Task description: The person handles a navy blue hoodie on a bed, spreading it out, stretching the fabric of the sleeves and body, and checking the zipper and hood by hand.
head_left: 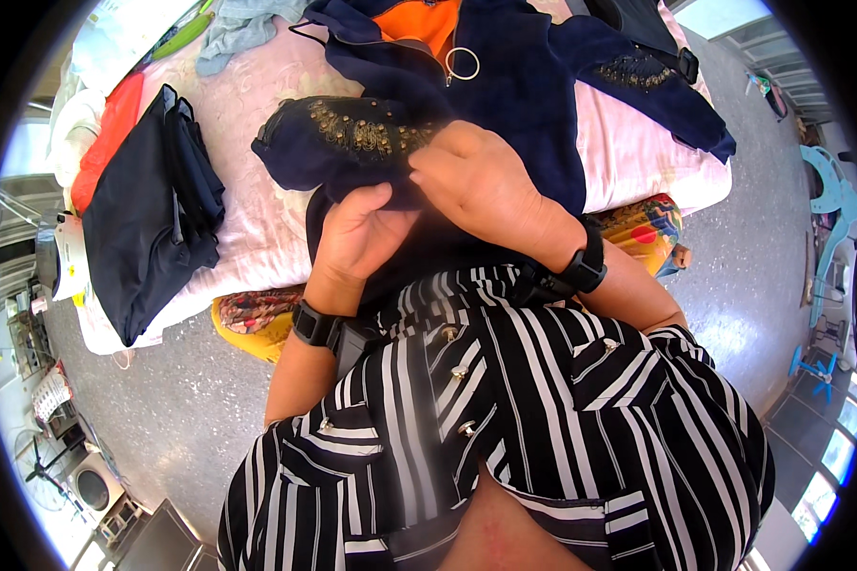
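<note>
A navy zip-up jacket [524, 114] with an orange lining [424, 29] lies spread before me, a large ring hanging from its zip pull. Its left-side sleeve [338, 143], trimmed with gold beads, is folded inward toward my hands. My right hand [481, 181] is closed, pinching the sleeve fabric beside the beadwork. Just below, my left hand [367, 233] has its thumb raised and its fingers curled around the lower fold of the same sleeve; their tips are hidden. The other beaded sleeve [638, 76] stretches out to the right.
The jacket rests on a bed with a pale pink sheet [248, 190]. Folded black trousers [152, 209] lie at the left, by a red cloth [109, 133]. A grey garment [243, 33] is at the back. Light-blue hangers [828, 219] hang at far right.
</note>
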Motion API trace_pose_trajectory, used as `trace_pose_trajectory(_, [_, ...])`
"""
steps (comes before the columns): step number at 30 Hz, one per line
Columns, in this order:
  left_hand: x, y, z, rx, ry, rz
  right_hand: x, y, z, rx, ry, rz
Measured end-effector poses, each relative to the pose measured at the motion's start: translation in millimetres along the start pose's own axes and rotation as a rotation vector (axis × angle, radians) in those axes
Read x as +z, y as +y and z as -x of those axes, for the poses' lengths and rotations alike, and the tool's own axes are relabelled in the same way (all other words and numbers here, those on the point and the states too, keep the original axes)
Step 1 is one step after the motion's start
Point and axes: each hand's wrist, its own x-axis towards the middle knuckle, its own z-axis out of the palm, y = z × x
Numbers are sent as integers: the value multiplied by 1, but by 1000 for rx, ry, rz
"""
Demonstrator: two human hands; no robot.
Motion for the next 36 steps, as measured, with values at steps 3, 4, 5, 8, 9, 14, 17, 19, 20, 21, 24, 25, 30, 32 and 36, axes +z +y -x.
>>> trace_pose_trajectory(3, [2, 0, 0, 24, -14, -22, 1, 2, 2, -68, -36, -32])
trace_pose_trajectory(4, [2, 2, -2, 47, 11, -2, 0, -2, 3, -97, -66, -69])
trace_pose_trajectory(5, [0, 5, -4, 70, 35, 18, -2, -4, 4, -125, -95, -105])
trace_pose_trajectory(8, [0, 16, -2, 99, 30, 39, 4, -3, 16, -78, -171, -211])
trace_pose_trajectory(9, [1, 18, -1, 107, 17, 39, 3, -2, 16, -53, -185, -248])
trace_pose_trajectory(14, [0, 11, 2, 101, 46, -54, -11, -5, -1, 119, -2, -229])
trace_pose_trajectory(17, [2, 4, 3, 112, 93, -126, 4, -5, -7, 64, 161, -142])
trace_pose_trajectory(19, [5, 3, 5, 125, 100, -156, 7, -1, -4, 23, 78, -105])
trace_pose_trajectory(20, [6, 3, 5, 124, 94, -152, 8, 0, -3, 2, 37, -87])
trace_pose_trajectory(21, [6, 4, 6, 125, 89, -150, 9, 0, -2, -12, 32, -90])
trace_pose_trajectory(24, [4, 5, 6, 124, 82, -111, 9, -1, -1, -31, 7, -123])
trace_pose_trajectory(25, [2, 5, 6, 123, 81, -93, 7, -3, -2, -24, -9, -150])
trace_pose_trajectory(30, [1, 2, 10, 113, 88, -96, -1, 0, 0, 35, -130, -263])
trace_pose_trajectory(32, [2, 2, 12, 110, 77, -88, -6, -1, -1, 71, -154, -327])
trace_pose_trajectory(36, [2, 6, 13, 113, 54, -87, -11, -1, 4, 332, -138, -502])
